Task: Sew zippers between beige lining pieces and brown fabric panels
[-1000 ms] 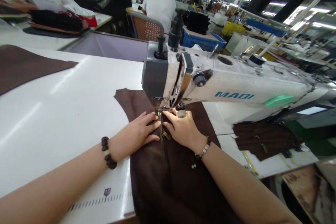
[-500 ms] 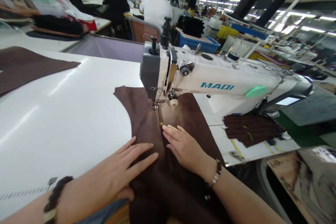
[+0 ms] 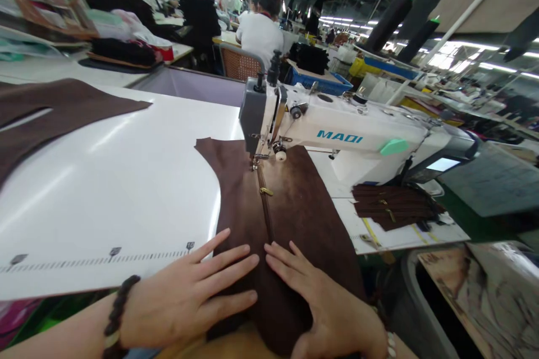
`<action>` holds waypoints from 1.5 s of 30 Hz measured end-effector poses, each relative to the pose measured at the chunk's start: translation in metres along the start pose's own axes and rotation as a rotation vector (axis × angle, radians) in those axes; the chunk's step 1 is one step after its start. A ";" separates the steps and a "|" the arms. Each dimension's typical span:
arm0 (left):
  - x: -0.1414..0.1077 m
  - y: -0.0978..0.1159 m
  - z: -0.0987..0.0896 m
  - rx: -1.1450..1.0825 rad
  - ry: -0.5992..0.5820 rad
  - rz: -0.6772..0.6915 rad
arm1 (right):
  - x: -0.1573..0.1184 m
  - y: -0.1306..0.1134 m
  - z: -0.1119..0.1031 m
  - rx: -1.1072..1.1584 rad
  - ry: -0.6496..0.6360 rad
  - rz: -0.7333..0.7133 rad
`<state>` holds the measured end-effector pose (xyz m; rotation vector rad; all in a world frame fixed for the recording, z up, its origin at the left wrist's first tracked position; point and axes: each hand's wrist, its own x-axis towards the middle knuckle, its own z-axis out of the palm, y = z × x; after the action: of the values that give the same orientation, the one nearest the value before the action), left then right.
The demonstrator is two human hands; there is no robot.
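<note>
A dark brown leather piece lies under the presser foot of a white sewing machine. A narrow zipper strip runs down its middle from the foot, with a brass zipper pull resting on it. My left hand lies flat on the leather left of the strip, fingers spread. Right of the strip's lower end, my right hand rests on the leather with fingers stretched out. Neither hand holds anything.
Another brown leather piece lies at the left on the white table. A stack of brown zipper strips sits right, below the machine arm. Beyond the machine are a blue crate and a seated person in white.
Both hands are lower and nearer to me; my right hand has left the zipper pull, which now points right. The camera view has shifted, showing more of the table's ruler edge.
</note>
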<state>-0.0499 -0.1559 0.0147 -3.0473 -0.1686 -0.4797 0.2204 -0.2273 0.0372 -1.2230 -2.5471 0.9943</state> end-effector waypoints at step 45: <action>0.057 0.011 0.009 0.116 0.446 -0.288 | -0.006 -0.012 -0.014 0.759 0.486 0.604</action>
<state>0.0081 -0.1601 0.0238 -2.7250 -0.5884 -1.1049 0.2221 -0.2303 0.0564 -1.6972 -1.2484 1.3648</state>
